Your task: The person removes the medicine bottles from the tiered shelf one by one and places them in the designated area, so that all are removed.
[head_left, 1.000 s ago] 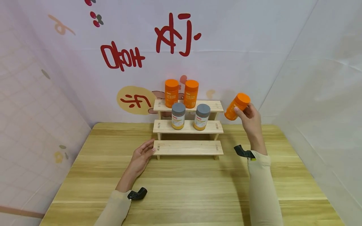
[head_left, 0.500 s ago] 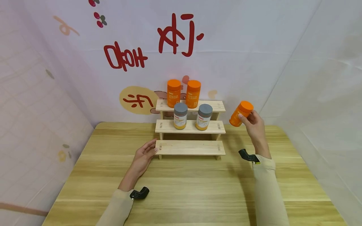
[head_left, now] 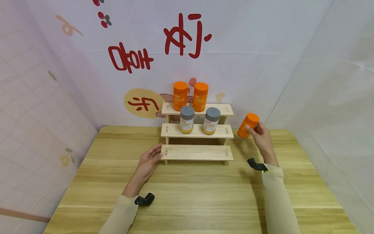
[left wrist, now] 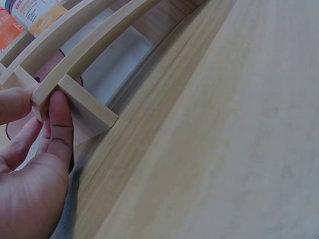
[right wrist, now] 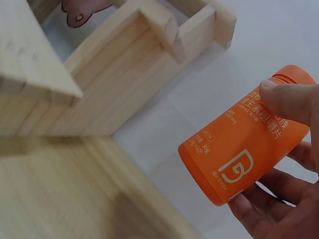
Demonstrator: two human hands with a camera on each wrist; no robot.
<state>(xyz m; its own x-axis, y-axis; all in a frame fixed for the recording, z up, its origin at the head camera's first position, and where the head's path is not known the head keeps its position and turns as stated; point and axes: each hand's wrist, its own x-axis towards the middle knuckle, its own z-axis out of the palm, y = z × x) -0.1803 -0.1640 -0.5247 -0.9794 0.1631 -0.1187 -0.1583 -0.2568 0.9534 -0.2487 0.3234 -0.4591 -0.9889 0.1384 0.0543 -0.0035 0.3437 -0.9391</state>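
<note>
My right hand (head_left: 264, 141) holds an orange supplement bottle (head_left: 244, 126), tilted, to the right of a three-step wooden display shelf (head_left: 197, 152). In the right wrist view the thumb lies across the bottle's labelled side near the orange cap (right wrist: 295, 74), with fingers on the far side. My left hand (head_left: 147, 163) pinches the left end of the lowest step; the left wrist view has the thumb above the board and a finger (left wrist: 61, 117) beneath it. Two orange bottles, a left one (head_left: 180, 97) and a right one (head_left: 200, 98), stand upright on the top step.
Two grey-capped bottles, one left (head_left: 186, 122) and one right (head_left: 211, 123), stand on the middle step. The shelf rests on a wood-grain table (head_left: 193, 201). Behind it hangs a white printed backdrop (head_left: 248, 65), with more white sheeting along both sides.
My right hand has lowered the orange bottle beside the shelf, bringing it nearer the table. My left hand keeps its grip on the lowest step. The head view has shifted slightly.
</note>
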